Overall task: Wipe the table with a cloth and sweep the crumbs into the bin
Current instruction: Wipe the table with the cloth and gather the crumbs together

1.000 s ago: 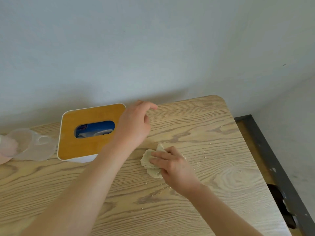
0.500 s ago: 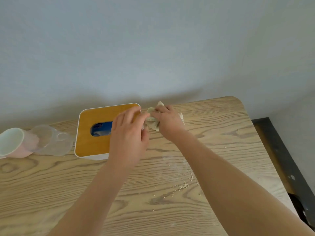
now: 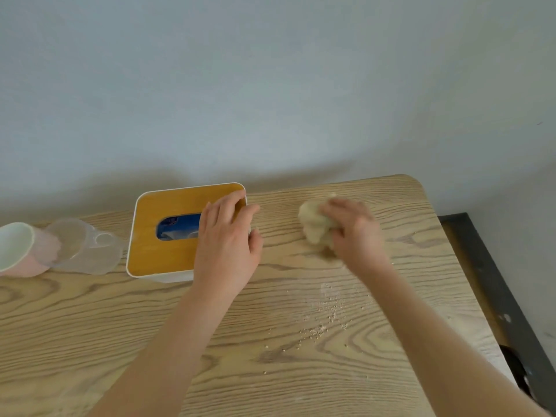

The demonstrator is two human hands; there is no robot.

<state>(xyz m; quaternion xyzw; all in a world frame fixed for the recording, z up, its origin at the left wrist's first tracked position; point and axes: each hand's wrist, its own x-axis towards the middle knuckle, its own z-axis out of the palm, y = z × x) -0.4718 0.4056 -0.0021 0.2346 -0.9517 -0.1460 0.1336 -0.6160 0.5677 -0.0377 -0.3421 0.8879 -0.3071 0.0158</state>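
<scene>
A crumpled beige cloth (image 3: 314, 224) lies bunched on the wooden table (image 3: 90, 326) near its far right corner. My right hand (image 3: 356, 233) grips the cloth from the right and presses it onto the wood. Small crumbs (image 3: 322, 326) are scattered on the table nearer to me, below that hand. My left hand (image 3: 227, 245) holds the right end of a tissue box (image 3: 162, 254) with an orange-brown lid, fingers on top and thumb down its side. No bin shows in the head view.
A clear plastic cup (image 3: 81, 248) and a pink mug (image 3: 18, 251) lie on their sides at the far left. A pale wall runs behind the table. A dark strip of floor edging (image 3: 496, 296) lies past the table's right edge.
My right hand has dragged the cloth from beside the tissue box rightward across the back of the table. My left hand stays on the box's right end.
</scene>
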